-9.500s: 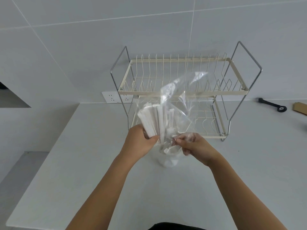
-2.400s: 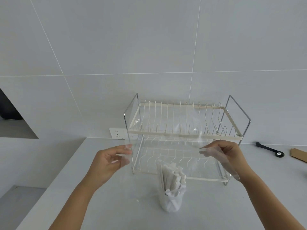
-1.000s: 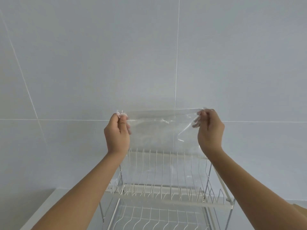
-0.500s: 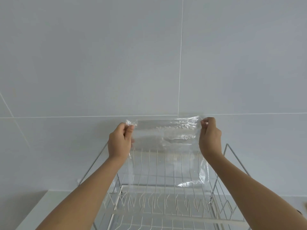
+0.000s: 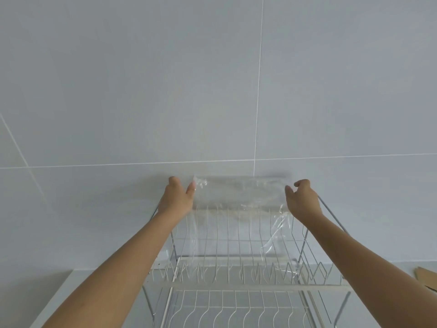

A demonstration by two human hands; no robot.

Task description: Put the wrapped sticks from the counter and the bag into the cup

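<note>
Head camera, tilted up at the wall: both forearms reach forward over a two-tier wire dish rack (image 5: 238,284) standing on the pale counter (image 5: 50,301). A corner of brown cardboard (image 5: 425,275) shows at the right edge. Above the rack's upper tier hangs the clear plastic bag (image 5: 238,202), looking flat and see-through, its lower part draping in front of the rack's upright wires. Left hand (image 5: 178,197) is at the bag's top left corner, fingers loosened and spread, thumb apart. Right hand (image 5: 303,201) is at the top right corner, fingers loosely curled and parted; whether either hand is touching the film, I cannot tell. Behind everything, grey wall tiles (image 5: 142,79). No readable writing anywhere.
</note>
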